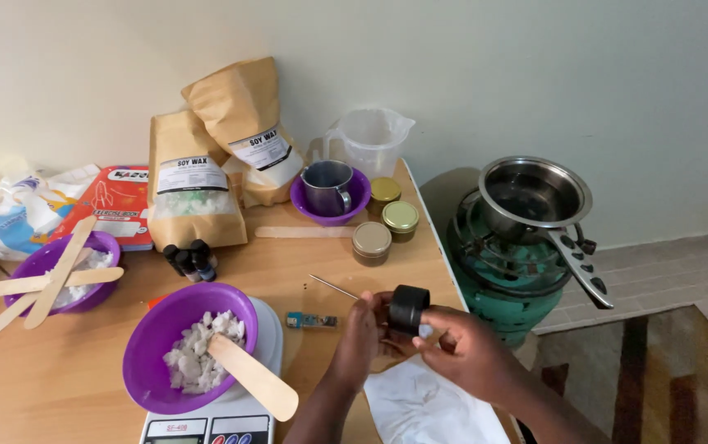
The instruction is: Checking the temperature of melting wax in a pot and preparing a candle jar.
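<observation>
Both hands meet at the table's front right edge around a small black cylindrical container (pixel 408 307). My right hand (pixel 465 351) grips it from the right side, and my left hand (pixel 358 339) holds it from the left. A thin metal rod (pixel 333 287) sticks out to the upper left from my left hand. Just left of the hands lies a small blue packet (pixel 311 321). A white sheet (pixel 428 407) lies under my wrists.
A purple bowl (pixel 156 333) of white wax chunks with a wooden stick (pixel 253 376) sits on a scale (pixel 235 419). Another purple bowl (pixel 41 263), brown paper bags (pixel 193 185), small dark bottles (pixel 190 259), lidded jars (pixel 372 240), a metal cup (pixel 327 186) and jug (pixel 370 140) stand behind. A pot (pixel 533 196) rests on a green gas burner (pixel 506 271).
</observation>
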